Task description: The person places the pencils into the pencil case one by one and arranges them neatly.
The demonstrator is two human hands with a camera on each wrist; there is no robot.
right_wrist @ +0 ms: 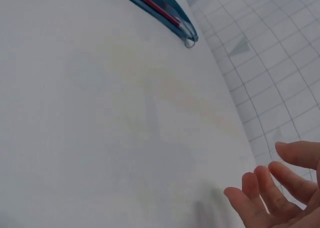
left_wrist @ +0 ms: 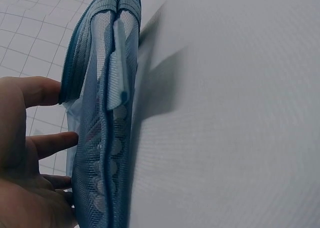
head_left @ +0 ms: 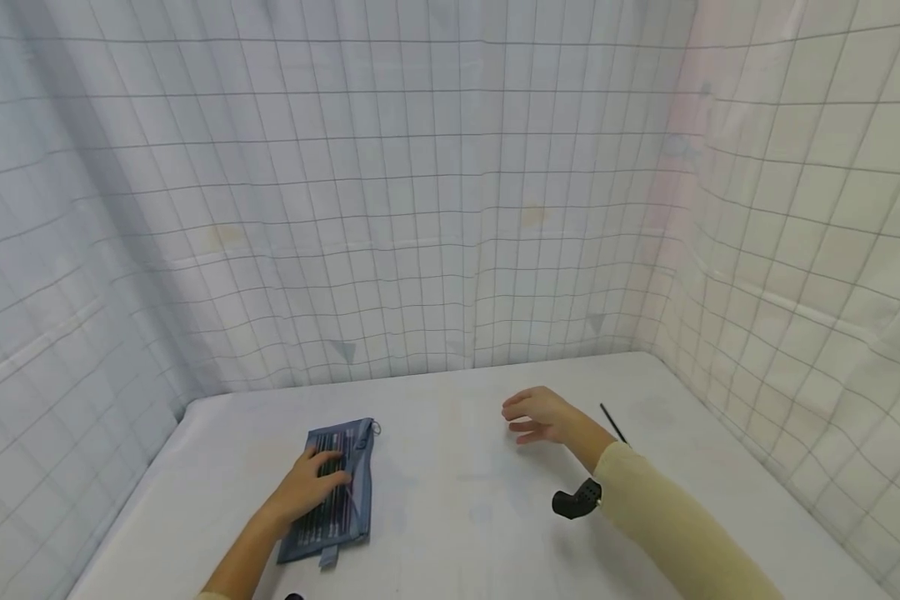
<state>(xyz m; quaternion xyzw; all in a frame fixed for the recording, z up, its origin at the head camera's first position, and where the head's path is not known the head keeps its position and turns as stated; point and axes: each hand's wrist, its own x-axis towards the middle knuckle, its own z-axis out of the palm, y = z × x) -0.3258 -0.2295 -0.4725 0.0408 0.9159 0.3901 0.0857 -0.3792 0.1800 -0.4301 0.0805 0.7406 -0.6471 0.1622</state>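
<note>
A blue mesh zip pencil case (head_left: 360,500) lies flat at the left of the table, with several pencils (head_left: 333,518) showing through it. My left hand (head_left: 303,490) rests on its left side with fingers spread over the mesh. From the left wrist view, those fingertips touch the face of the case (left_wrist: 112,153), and round pencil ends show along one end. My right hand (head_left: 543,417) hovers above the table to the right of the case, fingers loosely bent and nothing held. The right wrist view shows that hand (right_wrist: 272,198) with thumb and fingers apart.
Partly hidden behind my right forearm, a thin black stick (head_left: 612,422) lies on the white table (head_left: 450,467). A metal ring (head_left: 376,428) hangs at the far corner of the case. White grid-patterned curtains (head_left: 420,208) stand behind the table and at both sides.
</note>
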